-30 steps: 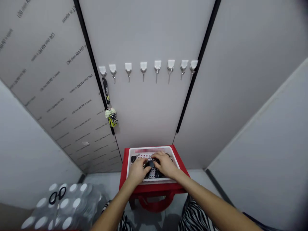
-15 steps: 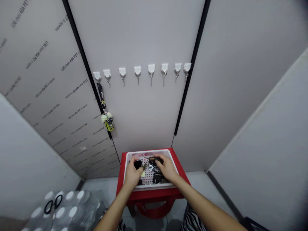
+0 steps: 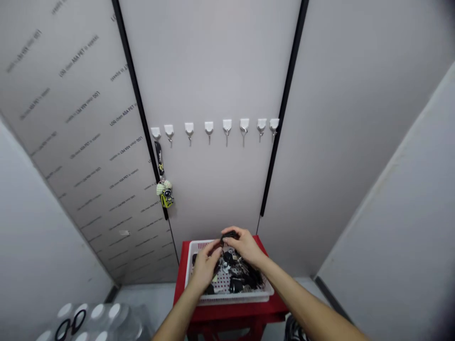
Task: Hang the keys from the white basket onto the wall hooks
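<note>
Left hand (image 3: pixel 205 268), right hand (image 3: pixel 245 246) at black key (image 3: pixel 229 235) — over white basket (image 3: pixel 231 297)

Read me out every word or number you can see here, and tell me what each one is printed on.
"LOG chem ASA PET": repeated in slanted rows on the grey left wall panel; the words after it are too small to read.
Pale lettering on the black lanyard: too small to read.
The black keys in the white basket: nothing readable.

Before me stands a red plastic stool (image 3: pixel 231 311); one white perforated plastic basket (image 3: pixel 231 298) sits squarely on the stool's top, covering most of it.
</note>
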`<state>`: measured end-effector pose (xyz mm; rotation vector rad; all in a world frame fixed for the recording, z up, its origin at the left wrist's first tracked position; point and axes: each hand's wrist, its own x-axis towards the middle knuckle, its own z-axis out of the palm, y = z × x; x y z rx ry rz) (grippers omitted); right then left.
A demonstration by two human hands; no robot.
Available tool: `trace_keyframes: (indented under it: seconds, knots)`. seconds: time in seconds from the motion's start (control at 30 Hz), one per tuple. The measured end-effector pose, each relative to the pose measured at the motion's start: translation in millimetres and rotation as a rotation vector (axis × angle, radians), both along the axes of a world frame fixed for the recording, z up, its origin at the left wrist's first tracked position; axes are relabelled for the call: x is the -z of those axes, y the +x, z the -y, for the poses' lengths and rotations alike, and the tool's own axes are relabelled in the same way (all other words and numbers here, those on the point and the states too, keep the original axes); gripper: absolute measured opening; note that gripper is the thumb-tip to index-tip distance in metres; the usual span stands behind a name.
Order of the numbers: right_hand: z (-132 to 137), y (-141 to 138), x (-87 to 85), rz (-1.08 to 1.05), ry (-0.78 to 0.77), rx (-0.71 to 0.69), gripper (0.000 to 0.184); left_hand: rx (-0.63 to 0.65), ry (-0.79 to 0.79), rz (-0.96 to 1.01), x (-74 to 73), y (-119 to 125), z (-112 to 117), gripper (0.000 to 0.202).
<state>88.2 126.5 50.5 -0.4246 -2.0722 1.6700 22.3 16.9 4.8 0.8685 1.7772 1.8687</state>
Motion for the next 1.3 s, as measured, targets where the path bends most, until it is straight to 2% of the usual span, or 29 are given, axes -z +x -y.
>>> trace_keyframes:
  seconds: [0.17,0.3,0.43,0.57,0.73,0.93,1.1,1.3]
  knots:
    - [12.7,-27.9,-16.9,-0.101,-0.216,-0.038,0.023,-0.088,0.057,0.058,-31.5,-11.0,-3.3,0.027]
    - [24.1,-56.8,-47.4,-0.248,-0.227,0.008,0.020,-0.211,0.165,0.083,-60.2,-29.5,-3.2,0.028]
    - [33.2,-89.8,-93.7,-0.328,-0.118,0.009,0.014,-0.314,0.265,0.065,-103.2,-51.9,-2.6,0.030]
    - [38.3,-129.2,-135.4,-0.395,0.073,-0.036,0.020,-0.400,0.369,0.033,-144.2,-81.2,-1.4,0.029]
    - [46.0,-172.0,-169.3,-0.427,0.253,0.072,0.028,-0.481,0.500,0.032,-175.6,-117.5,-1.3,0.027]
    - [49.3,-196.7,-186.2,-0.416,0.400,0.209,0.023,-0.568,0.437,-0.032,-189.0,-150.0,-6.6,0.024]
    - [43.8,-204.0,-185.5,-0.340,0.478,0.253,0.021,-0.618,0.269,-0.118,-184.7,-166.9,-15.7,0.020]
    - [39.7,-208.2,-178.5,-0.294,0.558,0.274,0.018,-0.608,0.217,-0.149,-178.5,-170.3,-19.2,0.017]
